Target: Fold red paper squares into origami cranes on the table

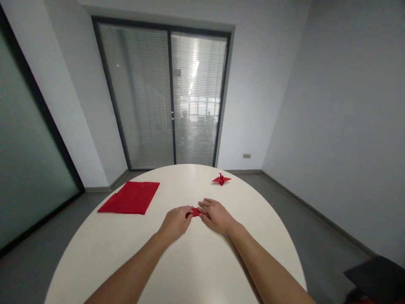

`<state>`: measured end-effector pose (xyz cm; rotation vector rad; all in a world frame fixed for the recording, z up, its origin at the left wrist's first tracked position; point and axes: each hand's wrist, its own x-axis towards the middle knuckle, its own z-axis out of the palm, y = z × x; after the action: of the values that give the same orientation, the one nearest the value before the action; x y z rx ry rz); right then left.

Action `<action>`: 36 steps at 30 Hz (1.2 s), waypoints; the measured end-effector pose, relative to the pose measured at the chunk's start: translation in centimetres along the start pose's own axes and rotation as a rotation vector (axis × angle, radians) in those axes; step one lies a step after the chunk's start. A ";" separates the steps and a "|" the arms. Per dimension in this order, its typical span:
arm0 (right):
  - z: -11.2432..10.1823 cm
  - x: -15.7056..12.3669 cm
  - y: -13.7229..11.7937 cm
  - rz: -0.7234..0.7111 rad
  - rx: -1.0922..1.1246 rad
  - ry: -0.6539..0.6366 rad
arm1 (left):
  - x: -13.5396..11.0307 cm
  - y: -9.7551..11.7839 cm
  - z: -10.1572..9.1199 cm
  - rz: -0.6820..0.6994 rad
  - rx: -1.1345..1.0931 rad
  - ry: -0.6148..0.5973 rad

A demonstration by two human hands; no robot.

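A small piece of folded red paper [195,212] lies on the round white table [177,261], mostly hidden between my hands. My left hand [175,221] pinches its left end with closed fingers. From the right, my right hand [215,215] presses down on the same piece, its fingers bent over it. A finished red paper crane [221,179] stands farther back on the table, to the right of my hands and apart from them.
A stack of flat red paper sheets [130,197] lies at the table's far left. Beyond the table are glass doors with blinds [167,97]. A dark object [376,276] sits at the lower right, off the table.
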<state>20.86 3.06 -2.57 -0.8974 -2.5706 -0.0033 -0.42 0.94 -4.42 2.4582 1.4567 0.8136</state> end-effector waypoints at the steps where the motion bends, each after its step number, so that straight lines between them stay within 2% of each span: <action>1: 0.0 0.0 0.0 0.009 -0.005 0.003 | 0.0 0.1 0.0 -0.014 -0.002 -0.003; 9: -0.1 0.2 -0.3 0.076 0.041 0.023 | 0.2 0.2 -0.3 -0.021 0.010 -0.021; 19: -0.4 0.2 -1.0 0.261 0.131 -0.030 | 0.0 0.2 -0.1 0.034 -0.026 0.042; 36: -0.4 0.3 -0.9 0.256 0.196 0.014 | -0.2 -0.1 0.0 0.092 -0.043 0.084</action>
<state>20.27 2.42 -1.96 -1.1357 -2.3745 0.3101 -0.53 0.86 -4.53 2.5034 1.3454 0.9672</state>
